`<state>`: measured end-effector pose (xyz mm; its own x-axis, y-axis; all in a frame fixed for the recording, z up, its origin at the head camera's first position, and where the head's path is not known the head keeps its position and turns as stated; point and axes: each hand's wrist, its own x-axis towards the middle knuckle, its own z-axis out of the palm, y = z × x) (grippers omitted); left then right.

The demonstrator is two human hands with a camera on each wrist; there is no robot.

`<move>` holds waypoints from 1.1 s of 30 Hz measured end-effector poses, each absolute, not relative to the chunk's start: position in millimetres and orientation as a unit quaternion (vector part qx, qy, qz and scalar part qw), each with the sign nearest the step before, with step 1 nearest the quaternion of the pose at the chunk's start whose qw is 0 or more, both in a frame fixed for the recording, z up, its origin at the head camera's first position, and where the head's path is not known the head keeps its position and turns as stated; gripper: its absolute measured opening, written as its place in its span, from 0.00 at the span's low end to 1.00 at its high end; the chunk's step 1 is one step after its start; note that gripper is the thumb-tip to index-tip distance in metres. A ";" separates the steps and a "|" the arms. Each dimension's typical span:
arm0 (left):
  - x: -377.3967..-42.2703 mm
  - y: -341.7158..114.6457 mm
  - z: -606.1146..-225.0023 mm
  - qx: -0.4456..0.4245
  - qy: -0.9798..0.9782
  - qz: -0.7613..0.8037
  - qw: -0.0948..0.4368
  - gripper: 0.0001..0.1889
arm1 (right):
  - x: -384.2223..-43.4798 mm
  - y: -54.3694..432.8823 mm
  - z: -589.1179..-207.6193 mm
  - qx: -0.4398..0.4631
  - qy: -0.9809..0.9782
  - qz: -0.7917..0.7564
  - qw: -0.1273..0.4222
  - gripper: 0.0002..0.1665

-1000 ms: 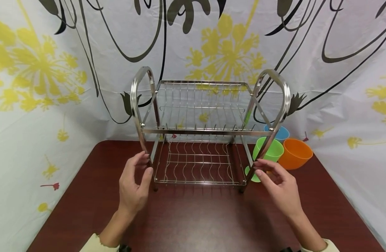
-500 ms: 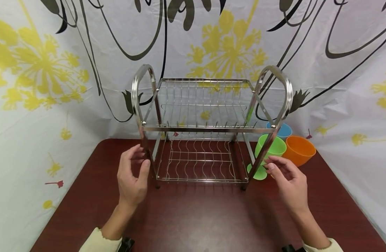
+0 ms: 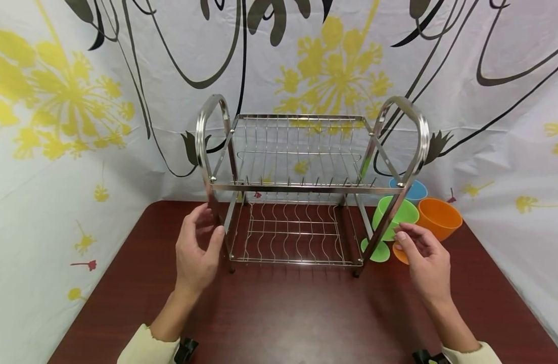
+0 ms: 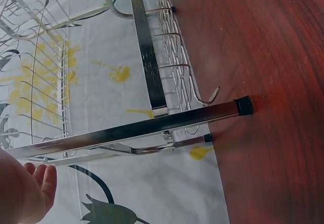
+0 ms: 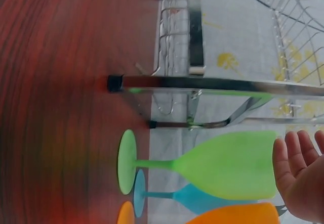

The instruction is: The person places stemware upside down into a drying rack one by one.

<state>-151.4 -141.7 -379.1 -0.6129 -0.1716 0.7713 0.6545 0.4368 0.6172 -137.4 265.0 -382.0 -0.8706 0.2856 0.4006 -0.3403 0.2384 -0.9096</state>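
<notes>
A two-tier metal dish rack (image 3: pixel 301 189) stands upright on the dark red table. My left hand (image 3: pixel 197 258) is beside its left front leg, thumb and fingers spread apart, fingertips right at the leg in the head view. The left wrist view shows the fingers (image 4: pixel 48 183) just below the long post. On the other side my right hand (image 3: pixel 429 263) hovers off the right front leg with loosely bent fingers, holding nothing. Close by it are a green goblet (image 5: pixel 228 166), a blue goblet (image 5: pixel 202 197) and an orange goblet (image 3: pixel 438 217), all standing upright.
The table (image 3: pixel 288 313) has a rounded back left corner. Behind and at both sides hangs a white cloth (image 3: pixel 160 60) with yellow and dark plant prints, close behind the rack. The goblets are grouped near the rack's right rear side.
My right hand has moved rightward, away from the rack's right front leg. My left hand has risen slightly along the left leg. The rack shifts slightly with the head view.
</notes>
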 end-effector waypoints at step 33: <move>-155.6 -132.4 -368.6 -0.130 -0.764 -0.518 0.361 0.25 | -154.8 273.4 -403.1 -0.138 -0.818 0.496 0.256 0.35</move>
